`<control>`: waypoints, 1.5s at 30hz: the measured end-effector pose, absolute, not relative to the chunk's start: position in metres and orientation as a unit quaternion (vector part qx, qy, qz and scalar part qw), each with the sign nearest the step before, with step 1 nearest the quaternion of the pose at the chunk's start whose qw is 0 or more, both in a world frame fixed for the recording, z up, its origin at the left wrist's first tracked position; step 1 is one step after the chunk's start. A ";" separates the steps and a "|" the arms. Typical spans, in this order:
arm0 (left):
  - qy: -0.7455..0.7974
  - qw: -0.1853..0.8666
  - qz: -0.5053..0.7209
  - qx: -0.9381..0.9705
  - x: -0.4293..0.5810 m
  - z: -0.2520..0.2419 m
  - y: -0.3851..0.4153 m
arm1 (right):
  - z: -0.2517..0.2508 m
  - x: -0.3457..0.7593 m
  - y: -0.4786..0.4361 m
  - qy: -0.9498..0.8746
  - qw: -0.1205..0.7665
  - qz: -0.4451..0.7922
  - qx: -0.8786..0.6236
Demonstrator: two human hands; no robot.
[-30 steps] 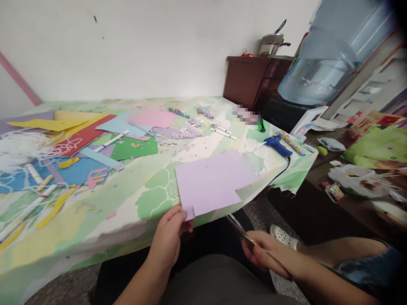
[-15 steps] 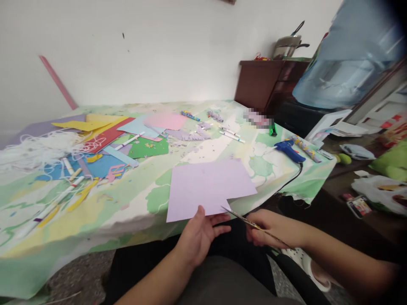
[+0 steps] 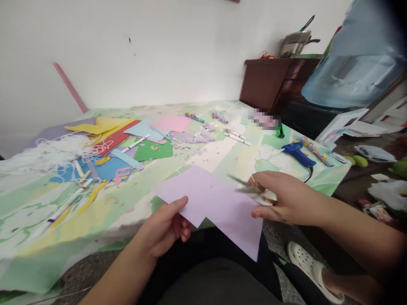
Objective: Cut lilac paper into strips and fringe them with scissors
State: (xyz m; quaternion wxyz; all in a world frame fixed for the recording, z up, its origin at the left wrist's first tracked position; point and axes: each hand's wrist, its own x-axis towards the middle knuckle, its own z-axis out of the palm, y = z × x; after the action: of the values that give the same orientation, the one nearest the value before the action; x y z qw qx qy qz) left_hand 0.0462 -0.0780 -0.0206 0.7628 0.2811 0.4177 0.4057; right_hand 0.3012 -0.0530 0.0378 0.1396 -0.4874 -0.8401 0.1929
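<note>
Head view, left hand (image 3: 165,226) pinching lilac paper (image 3: 216,203), right hand (image 3: 282,199) gripping scissors (image 3: 246,186)

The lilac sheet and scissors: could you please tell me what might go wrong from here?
The lilac sheet is pinched at one edge by the left hand and overhangs the table, so it may flex and the cut wander. The scissors in the right hand point leftward over the sheet and could nick that hand.

Soft, even light covers the table (image 3: 210,154) — shadows are faint. At the table's near edge the scissors (image 3: 248,186) show motion blur; right of the table, the water bottle (image 3: 356,63) bows and the corner darkens.
</note>
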 end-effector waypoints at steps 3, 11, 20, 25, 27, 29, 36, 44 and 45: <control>0.400 0.779 0.382 0.296 0.041 -0.009 -0.077 | 0.017 0.277 -0.040 -0.892 0.086 0.059 -0.440; 0.489 0.726 0.385 0.292 0.037 -0.012 -0.059 | -0.015 0.257 -0.003 -0.913 0.055 0.011 -0.404; 0.490 0.685 0.428 0.328 0.039 0.007 0.006 | 0.027 0.266 0.026 -0.822 0.155 0.048 -0.546; 0.477 0.662 0.479 0.324 0.039 0.002 0.015 | 0.024 0.249 -0.013 -0.734 0.213 0.413 -0.495; 0.468 0.658 0.485 0.336 0.038 0.001 0.017 | 0.015 0.240 -0.025 -0.679 0.182 0.542 -0.461; 0.458 0.659 0.489 0.341 0.036 0.000 0.020 | 0.005 0.231 -0.029 -0.636 0.155 0.588 -0.476; 0.440 0.652 0.525 0.326 0.026 0.002 0.029 | 0.001 0.218 -0.018 -0.553 0.112 0.653 -0.506; 0.427 0.643 0.553 0.313 0.021 0.005 0.028 | 0.010 0.205 -0.015 -0.513 0.099 0.704 -0.481; 0.428 0.642 0.555 0.313 0.021 0.005 0.028 | 0.009 0.205 -0.015 -0.517 0.101 0.704 -0.476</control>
State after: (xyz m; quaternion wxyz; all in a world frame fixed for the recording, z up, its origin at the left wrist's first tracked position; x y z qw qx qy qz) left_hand 0.0208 0.0277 0.0048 0.6417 0.3126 0.4278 0.5545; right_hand 0.2049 -0.0153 0.0090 0.1011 -0.4760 -0.5168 0.7044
